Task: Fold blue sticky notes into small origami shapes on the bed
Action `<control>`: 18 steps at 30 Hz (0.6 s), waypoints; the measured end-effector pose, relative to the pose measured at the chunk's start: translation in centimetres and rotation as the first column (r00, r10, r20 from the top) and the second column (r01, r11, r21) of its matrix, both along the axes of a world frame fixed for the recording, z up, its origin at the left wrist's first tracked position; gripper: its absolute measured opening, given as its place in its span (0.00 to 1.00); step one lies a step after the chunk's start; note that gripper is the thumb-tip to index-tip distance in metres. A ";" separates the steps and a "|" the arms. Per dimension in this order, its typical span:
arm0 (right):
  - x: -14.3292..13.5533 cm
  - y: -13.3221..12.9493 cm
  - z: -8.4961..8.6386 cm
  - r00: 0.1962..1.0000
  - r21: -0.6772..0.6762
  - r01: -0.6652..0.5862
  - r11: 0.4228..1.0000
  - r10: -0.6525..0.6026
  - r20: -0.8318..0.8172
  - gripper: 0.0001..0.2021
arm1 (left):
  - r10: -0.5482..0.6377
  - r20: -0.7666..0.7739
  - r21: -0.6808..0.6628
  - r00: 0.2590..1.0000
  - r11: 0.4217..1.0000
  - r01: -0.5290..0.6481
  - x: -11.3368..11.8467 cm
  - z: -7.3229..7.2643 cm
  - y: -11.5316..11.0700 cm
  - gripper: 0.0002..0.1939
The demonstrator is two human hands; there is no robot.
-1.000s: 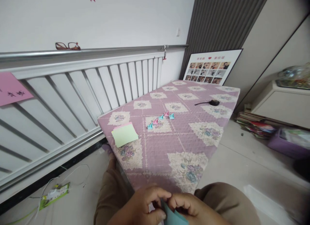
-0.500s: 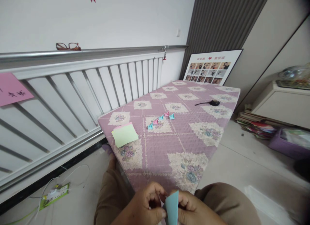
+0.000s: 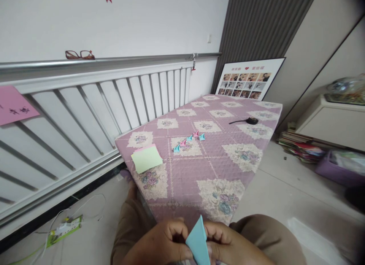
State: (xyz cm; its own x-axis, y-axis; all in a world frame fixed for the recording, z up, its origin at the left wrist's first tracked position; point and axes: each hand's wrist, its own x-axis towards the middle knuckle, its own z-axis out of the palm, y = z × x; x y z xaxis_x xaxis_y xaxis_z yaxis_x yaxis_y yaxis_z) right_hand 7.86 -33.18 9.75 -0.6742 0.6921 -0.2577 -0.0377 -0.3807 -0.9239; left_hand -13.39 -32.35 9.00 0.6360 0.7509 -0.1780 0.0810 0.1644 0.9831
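Note:
A folded piece of light blue paper (image 3: 199, 240) is held up between both hands at the near end of the table. My left hand (image 3: 168, 242) pinches its left edge between thumb and curled fingers. On the other side, my right hand (image 3: 225, 240) grips the right edge, fingers bent behind the sheet. The paper comes to a point at the top; its lower end runs out of view. Farther up the table stand several small folded paper figures (image 3: 189, 138), some pink and some blue. Loose sheets of pale green paper (image 3: 146, 159), with pink beneath, lie at the left edge.
A purple flowered cloth covers the table (image 3: 191, 173). A black round object with a strap (image 3: 252, 121) lies far right on it. A white radiator (image 3: 137, 97) runs along the left, with glasses (image 3: 80, 54) above. A power strip (image 3: 65, 231) sits on the floor.
The blue paper has turned and tilted to the left, so its broad face and pointed top now show. My left hand has shifted slightly with its fingers closer in.

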 end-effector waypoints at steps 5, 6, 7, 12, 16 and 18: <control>0.6 0.2 -0.8 0.998 -0.027 -0.053 0.998 0.053 0.025 0.19 | -0.063 0.066 -0.219 0.996 0.973 0.076 -0.6 -0.8 0.6 0.14; 0.6 0.3 -0.9 0.998 -0.034 -0.062 0.998 0.063 0.031 0.19 | -0.075 0.076 -0.231 0.994 0.969 0.091 -0.6 -0.9 0.6 0.13; 0.6 0.4 -1.1 0.997 -0.045 -0.068 0.997 0.070 0.043 0.20 | -0.080 0.094 -0.238 0.992 0.966 0.100 -0.5 -0.9 0.7 0.13; 0.3 0.6 -1.2 0.995 -0.085 -0.056 0.995 0.063 0.083 0.20 | -0.076 0.176 -0.274 0.982 0.954 0.123 -0.1 -0.7 0.7 0.14; 0.0 0.4 -0.9 0.998 -0.117 -0.068 0.991 0.070 0.010 0.19 | -0.073 0.133 -0.242 0.988 0.965 0.104 -0.1 -0.9 1.0 0.11; -0.2 0.3 -0.9 0.995 -0.123 -0.086 0.989 0.080 -0.052 0.21 | -0.065 0.119 -0.239 0.991 0.967 0.092 -0.1 -0.8 1.1 0.10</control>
